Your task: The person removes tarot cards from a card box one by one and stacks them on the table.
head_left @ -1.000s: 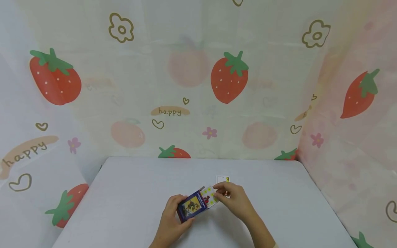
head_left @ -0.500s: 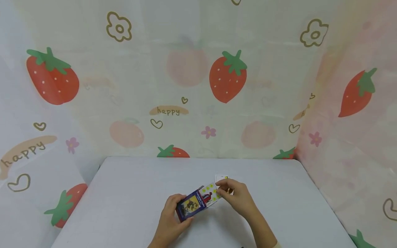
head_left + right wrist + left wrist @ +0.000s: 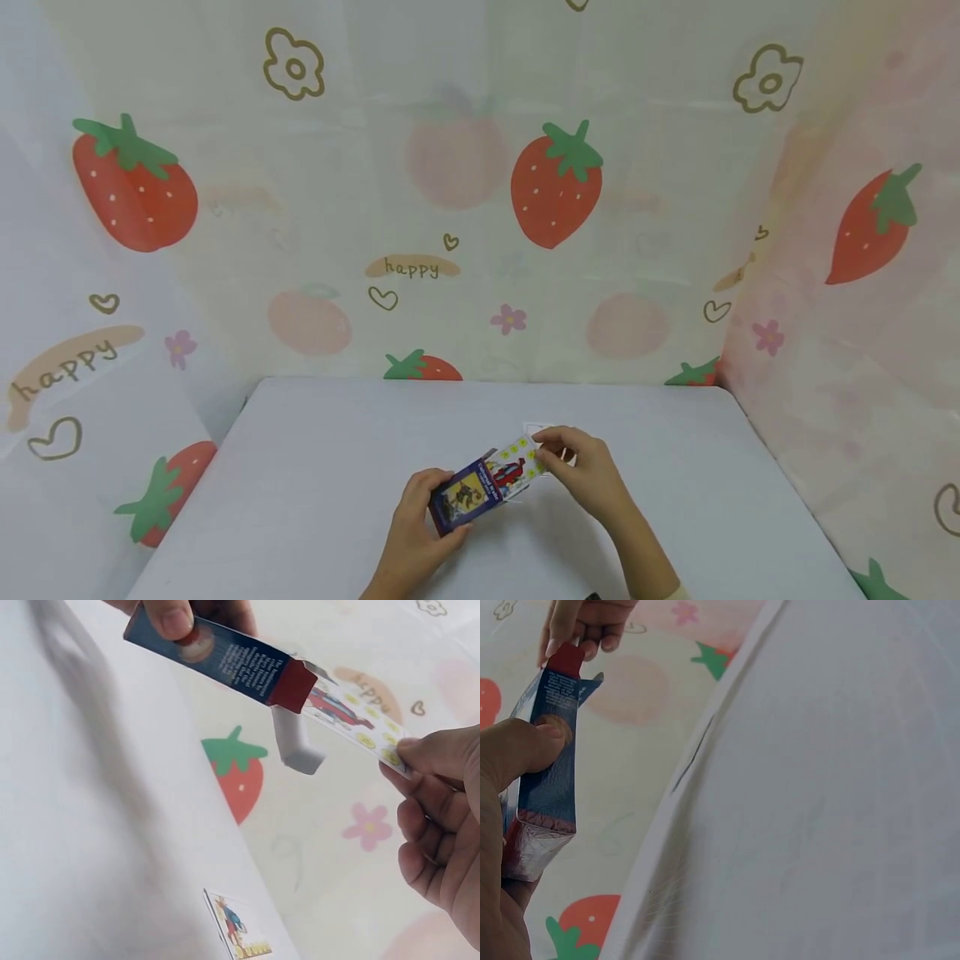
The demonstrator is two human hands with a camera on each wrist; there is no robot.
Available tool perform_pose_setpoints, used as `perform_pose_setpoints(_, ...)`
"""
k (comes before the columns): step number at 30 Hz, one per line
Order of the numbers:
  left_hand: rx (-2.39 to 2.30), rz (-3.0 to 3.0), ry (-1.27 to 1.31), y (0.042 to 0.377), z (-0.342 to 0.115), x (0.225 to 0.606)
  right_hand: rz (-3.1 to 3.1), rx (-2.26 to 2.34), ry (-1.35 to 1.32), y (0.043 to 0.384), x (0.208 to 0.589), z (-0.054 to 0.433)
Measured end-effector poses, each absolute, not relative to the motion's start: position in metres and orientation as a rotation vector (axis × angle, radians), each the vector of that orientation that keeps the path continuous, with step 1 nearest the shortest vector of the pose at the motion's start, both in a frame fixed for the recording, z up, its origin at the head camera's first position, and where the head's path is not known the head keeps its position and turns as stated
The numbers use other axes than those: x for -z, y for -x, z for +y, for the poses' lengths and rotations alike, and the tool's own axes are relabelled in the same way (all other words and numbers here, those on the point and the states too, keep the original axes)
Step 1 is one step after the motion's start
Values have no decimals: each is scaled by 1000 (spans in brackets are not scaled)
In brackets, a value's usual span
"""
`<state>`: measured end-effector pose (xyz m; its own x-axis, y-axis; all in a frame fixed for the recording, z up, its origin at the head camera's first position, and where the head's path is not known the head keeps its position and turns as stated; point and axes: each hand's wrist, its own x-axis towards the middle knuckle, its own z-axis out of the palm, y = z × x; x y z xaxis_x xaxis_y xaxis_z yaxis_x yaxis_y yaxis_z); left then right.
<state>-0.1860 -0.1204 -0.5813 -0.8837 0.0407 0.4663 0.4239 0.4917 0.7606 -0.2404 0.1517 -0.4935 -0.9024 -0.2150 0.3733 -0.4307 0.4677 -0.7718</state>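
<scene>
My left hand [image 3: 411,518] holds a dark blue card box [image 3: 463,498] tilted above the table, fingers and thumb on its opposite edges. A tarot card [image 3: 516,468] with yellow discs and a red figure sticks well out of the box's open end. Its outer end is pinched between the thumb and fingers of my right hand [image 3: 592,473]. In the right wrist view the box's red flap [image 3: 294,688] and a white flap [image 3: 296,746] stand out from the mouth. Whether more cards move with this one cannot be told.
A picture card [image 3: 238,930], or a thin stack, lies on the white table [image 3: 337,442] beyond my right hand, partly hidden in the head view. Strawberry-patterned cloth [image 3: 450,208] walls in the back and sides. A small dark object [image 3: 593,596] shows at the bottom edge.
My right hand has moved right, away from the box, drawing the card farther out of it. My left hand and the box have stayed nearly in place.
</scene>
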Motion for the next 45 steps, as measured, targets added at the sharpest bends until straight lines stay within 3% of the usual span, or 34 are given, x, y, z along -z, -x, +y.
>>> perform_pose_setpoints(45, 1310, -2373, 413, 185, -119, 581, -2485, -1201, -551, 265, 476, 185)
